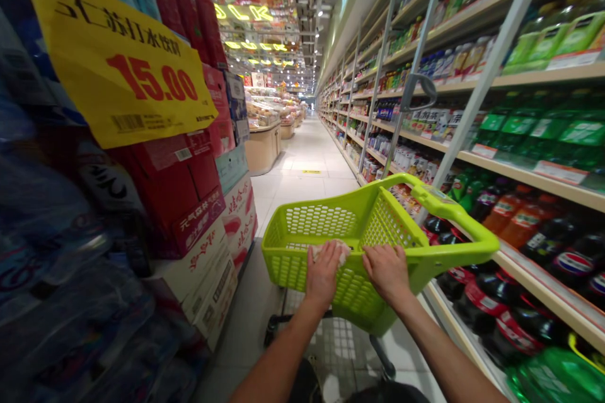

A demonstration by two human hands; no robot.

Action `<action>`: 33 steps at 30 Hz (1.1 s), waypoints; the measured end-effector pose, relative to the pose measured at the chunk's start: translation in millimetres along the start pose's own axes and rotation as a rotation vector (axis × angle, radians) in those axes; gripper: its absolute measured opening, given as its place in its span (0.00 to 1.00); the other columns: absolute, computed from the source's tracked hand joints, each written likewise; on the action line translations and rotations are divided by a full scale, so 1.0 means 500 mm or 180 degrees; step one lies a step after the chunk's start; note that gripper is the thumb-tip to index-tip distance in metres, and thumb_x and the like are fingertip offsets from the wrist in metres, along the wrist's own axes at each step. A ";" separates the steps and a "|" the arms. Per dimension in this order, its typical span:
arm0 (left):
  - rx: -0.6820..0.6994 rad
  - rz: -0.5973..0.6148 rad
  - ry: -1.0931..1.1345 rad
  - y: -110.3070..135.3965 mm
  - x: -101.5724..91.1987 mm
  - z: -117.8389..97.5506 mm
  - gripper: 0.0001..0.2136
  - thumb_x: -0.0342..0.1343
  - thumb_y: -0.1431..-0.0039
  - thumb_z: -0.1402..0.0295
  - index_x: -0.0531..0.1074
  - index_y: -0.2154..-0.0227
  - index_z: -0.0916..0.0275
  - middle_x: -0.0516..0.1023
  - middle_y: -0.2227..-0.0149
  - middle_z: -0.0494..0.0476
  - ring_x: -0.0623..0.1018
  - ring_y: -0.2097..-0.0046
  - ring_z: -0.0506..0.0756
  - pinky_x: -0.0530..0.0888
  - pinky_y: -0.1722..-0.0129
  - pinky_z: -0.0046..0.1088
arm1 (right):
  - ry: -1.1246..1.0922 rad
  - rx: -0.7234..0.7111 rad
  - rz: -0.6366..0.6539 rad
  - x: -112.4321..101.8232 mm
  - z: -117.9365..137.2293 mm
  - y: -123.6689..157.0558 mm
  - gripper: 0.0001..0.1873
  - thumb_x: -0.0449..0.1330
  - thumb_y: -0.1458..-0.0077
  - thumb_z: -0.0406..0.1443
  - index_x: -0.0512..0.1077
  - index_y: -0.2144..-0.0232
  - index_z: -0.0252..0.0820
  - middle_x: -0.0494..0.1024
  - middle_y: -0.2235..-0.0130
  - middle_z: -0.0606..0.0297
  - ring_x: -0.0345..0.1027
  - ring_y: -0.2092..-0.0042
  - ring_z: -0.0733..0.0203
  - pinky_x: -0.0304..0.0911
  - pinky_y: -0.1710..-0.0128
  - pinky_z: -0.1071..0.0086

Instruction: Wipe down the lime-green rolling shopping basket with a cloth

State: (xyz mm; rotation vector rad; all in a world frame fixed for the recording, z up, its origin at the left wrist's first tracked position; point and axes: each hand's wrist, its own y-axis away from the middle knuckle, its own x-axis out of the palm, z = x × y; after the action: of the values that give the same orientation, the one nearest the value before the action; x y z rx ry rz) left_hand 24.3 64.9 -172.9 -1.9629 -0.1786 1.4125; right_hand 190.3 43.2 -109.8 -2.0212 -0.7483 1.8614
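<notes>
A lime-green plastic shopping basket (331, 220) sits on a wheeled cart frame (338, 343) in a supermarket aisle, tilted toward the right. My left hand (324, 274) grips the basket's near rim, with a pale cloth or paper (343, 250) bunched under its fingers. My right hand (386, 272) is closed over the same rim just to the right, beside the basket's green handle (454, 214).
Shelves of bottled drinks (520, 220) run along the right. At the left are stacked red and white cartons (203, 220), wrapped water packs and a yellow 15.00 price sign (123, 63). The tiled aisle (307, 164) stretches ahead toward display counters (262, 145).
</notes>
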 end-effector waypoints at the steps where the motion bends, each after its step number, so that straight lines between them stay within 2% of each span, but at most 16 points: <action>1: 0.0165 -0.0047 0.0041 0.001 0.004 -0.010 0.24 0.40 0.47 0.80 0.59 0.47 0.59 0.62 0.44 0.57 0.61 0.42 0.53 0.49 0.42 0.48 | -0.0015 0.0007 0.0008 -0.001 -0.001 0.001 0.11 0.51 0.44 0.38 0.72 0.63 0.45 0.76 0.68 0.65 0.61 0.63 0.59 0.41 0.56 0.62; 2: 0.0228 -0.0078 0.0040 0.004 0.004 -0.007 0.24 0.40 0.47 0.80 0.59 0.47 0.58 0.63 0.44 0.56 0.61 0.42 0.53 0.48 0.42 0.48 | -0.0037 0.0019 0.0012 -0.002 -0.001 0.003 0.11 0.51 0.44 0.38 0.72 0.63 0.45 0.76 0.68 0.65 0.61 0.63 0.59 0.41 0.56 0.62; 4: 0.0099 -0.0110 -0.0072 0.019 -0.008 0.039 0.24 0.39 0.47 0.81 0.59 0.47 0.57 0.64 0.45 0.56 0.62 0.43 0.53 0.47 0.41 0.48 | -0.0093 0.0051 0.0014 -0.003 -0.003 0.007 0.11 0.51 0.45 0.38 0.72 0.63 0.45 0.75 0.68 0.65 0.61 0.62 0.59 0.41 0.56 0.62; 8: -0.0949 -0.0347 -0.0512 0.050 -0.046 0.178 0.24 0.40 0.49 0.80 0.61 0.48 0.60 0.64 0.45 0.61 0.64 0.44 0.57 0.48 0.43 0.51 | -0.0161 0.0130 0.0006 -0.002 0.000 0.012 0.11 0.52 0.45 0.38 0.72 0.63 0.44 0.75 0.67 0.65 0.61 0.62 0.58 0.40 0.54 0.61; 10: -0.1171 -0.0436 -0.0552 0.053 -0.049 0.198 0.24 0.40 0.49 0.80 0.61 0.48 0.62 0.65 0.46 0.62 0.65 0.44 0.58 0.48 0.43 0.52 | -0.0160 0.0163 -0.0007 -0.001 0.003 0.012 0.11 0.51 0.45 0.38 0.72 0.63 0.44 0.75 0.67 0.64 0.61 0.62 0.58 0.40 0.54 0.61; 12: -0.1018 -0.0426 -0.0458 0.044 -0.037 0.164 0.24 0.40 0.49 0.80 0.62 0.48 0.62 0.65 0.46 0.61 0.64 0.44 0.58 0.49 0.43 0.50 | -0.0153 0.0178 -0.0002 0.000 0.006 0.011 0.11 0.51 0.45 0.38 0.72 0.63 0.44 0.75 0.67 0.64 0.61 0.62 0.58 0.40 0.54 0.61; 16: -0.0146 -0.0311 -0.0137 0.011 0.003 0.025 0.24 0.40 0.48 0.80 0.60 0.48 0.59 0.63 0.44 0.58 0.62 0.42 0.54 0.48 0.41 0.46 | -0.0136 0.0151 0.0037 -0.003 0.007 0.011 0.11 0.51 0.45 0.38 0.72 0.62 0.44 0.75 0.67 0.64 0.61 0.61 0.58 0.40 0.54 0.61; 18: 0.0197 -0.0276 -0.0026 0.004 0.010 -0.011 0.24 0.40 0.47 0.80 0.59 0.47 0.58 0.62 0.44 0.56 0.60 0.42 0.53 0.47 0.41 0.46 | -0.0117 0.0144 0.0054 -0.005 0.006 0.012 0.12 0.51 0.45 0.38 0.71 0.61 0.44 0.75 0.66 0.64 0.61 0.61 0.58 0.40 0.53 0.61; 19: 0.0259 -0.0256 -0.0009 0.005 0.008 -0.011 0.24 0.40 0.47 0.80 0.59 0.47 0.58 0.63 0.44 0.56 0.60 0.42 0.53 0.46 0.41 0.46 | -0.0107 0.0144 0.0063 -0.006 0.005 0.013 0.12 0.51 0.45 0.38 0.71 0.61 0.44 0.75 0.66 0.64 0.61 0.61 0.58 0.40 0.53 0.61; 21: 0.0092 -0.0211 -0.0075 0.013 -0.004 0.022 0.24 0.39 0.47 0.81 0.60 0.48 0.58 0.63 0.44 0.56 0.61 0.42 0.53 0.46 0.41 0.47 | -0.0097 0.0152 0.0084 -0.009 0.005 0.014 0.12 0.51 0.44 0.38 0.71 0.61 0.44 0.75 0.66 0.63 0.60 0.61 0.58 0.40 0.53 0.61; 24: -0.0591 -0.0204 -0.0323 0.029 -0.032 0.099 0.24 0.39 0.48 0.81 0.61 0.48 0.60 0.63 0.44 0.59 0.62 0.43 0.56 0.48 0.42 0.50 | -0.0101 0.0163 0.0108 -0.011 0.007 0.015 0.12 0.50 0.44 0.38 0.71 0.61 0.44 0.75 0.66 0.63 0.60 0.60 0.58 0.40 0.53 0.61; 26: -0.0854 -0.0203 -0.0406 0.030 -0.041 0.118 0.23 0.40 0.48 0.80 0.61 0.48 0.61 0.63 0.44 0.61 0.62 0.43 0.58 0.50 0.43 0.51 | -0.0086 0.0171 0.0112 -0.011 0.010 0.014 0.12 0.50 0.44 0.38 0.71 0.61 0.43 0.75 0.66 0.63 0.60 0.61 0.58 0.40 0.53 0.61; 28: -0.0760 -0.0144 -0.0335 0.019 -0.035 0.091 0.23 0.41 0.48 0.80 0.61 0.48 0.61 0.63 0.44 0.61 0.62 0.43 0.57 0.51 0.43 0.50 | -0.0062 0.0176 0.0114 -0.011 0.013 0.013 0.12 0.50 0.44 0.38 0.71 0.62 0.43 0.75 0.66 0.63 0.60 0.61 0.58 0.40 0.54 0.61; 31: -0.0225 -0.0021 -0.0061 -0.009 -0.009 -0.002 0.23 0.41 0.47 0.79 0.60 0.48 0.58 0.62 0.44 0.58 0.61 0.42 0.55 0.51 0.42 0.47 | -0.0065 0.0162 0.0125 -0.012 0.016 0.012 0.12 0.49 0.43 0.38 0.71 0.62 0.44 0.74 0.67 0.63 0.60 0.61 0.58 0.41 0.55 0.61; 33: 0.0060 0.0005 0.0068 -0.023 0.005 -0.049 0.23 0.40 0.46 0.79 0.58 0.47 0.58 0.61 0.43 0.57 0.60 0.42 0.54 0.51 0.42 0.47 | -0.0089 0.0142 0.0149 -0.015 0.015 0.012 0.13 0.48 0.43 0.38 0.71 0.64 0.44 0.74 0.67 0.63 0.60 0.62 0.58 0.41 0.55 0.62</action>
State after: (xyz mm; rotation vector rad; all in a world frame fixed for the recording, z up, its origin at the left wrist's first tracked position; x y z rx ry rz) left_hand 49.8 63.6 -164.0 -1.9623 -0.1536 1.3889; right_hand 183.8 33.1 -107.8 -2.0056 -0.6658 1.9187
